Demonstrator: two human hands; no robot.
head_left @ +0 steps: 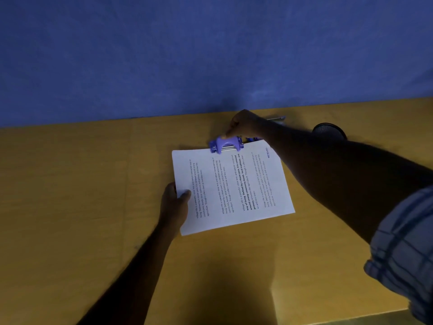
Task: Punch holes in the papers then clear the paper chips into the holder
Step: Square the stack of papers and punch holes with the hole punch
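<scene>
A stack of white printed papers [234,186] lies on the yellow table [82,207], its far edge slid into a purple hole punch [225,144]. My left hand [174,204] pinches the near-left edge of the papers, thumb on top. My right hand [243,125] reaches over from the right and rests its fingertips on the top of the punch's lever. A dark mesh holder [329,132] stands at the back right, partly hidden behind my right forearm.
A blue fabric wall [187,55] rises directly behind the table's far edge. A thin metal and blue object [276,118] lies behind my right hand by the wall. The table's near edge runs at the lower right.
</scene>
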